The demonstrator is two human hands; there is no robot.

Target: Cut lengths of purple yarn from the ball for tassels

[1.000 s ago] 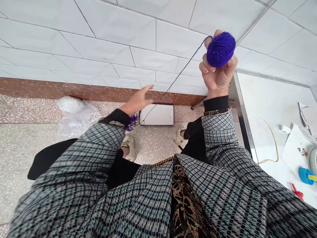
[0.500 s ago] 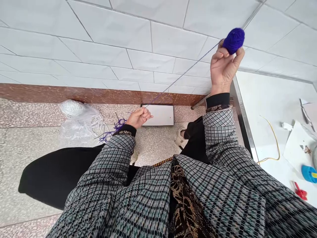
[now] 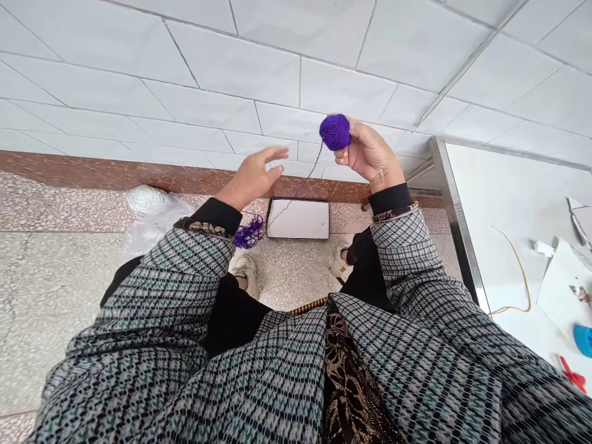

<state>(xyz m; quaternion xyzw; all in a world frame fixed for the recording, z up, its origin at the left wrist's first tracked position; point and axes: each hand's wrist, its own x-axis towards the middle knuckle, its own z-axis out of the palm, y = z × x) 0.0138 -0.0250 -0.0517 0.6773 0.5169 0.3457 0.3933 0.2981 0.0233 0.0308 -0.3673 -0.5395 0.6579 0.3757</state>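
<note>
A small ball of purple yarn (image 3: 335, 132) is gripped in my right hand (image 3: 372, 154), held up in front of the tiled wall. From it a loose strand of yarn (image 3: 303, 184) droops down past a shallow white box with dark edges (image 3: 298, 219) on the floor. My left hand (image 3: 256, 177) is raised to the left of the ball, thumb and fingers apart, with nothing in it. Below that hand, a tangled heap of purple yarn (image 3: 250, 231) lies on the floor beside the box, partly covered by my left sleeve.
At the left, a white yarn ball (image 3: 147, 200) sits with a clear plastic bag (image 3: 155, 231) on the floor. To the right stands a white table (image 3: 481, 203) bearing a yellow cord (image 3: 525, 277), paper, a blue object (image 3: 583, 339) and a red object (image 3: 573, 374).
My right hand has brought the ball down and leftward. My left hand has let go of the strand, risen and opened. The strand, taut before, now hangs slack.
</note>
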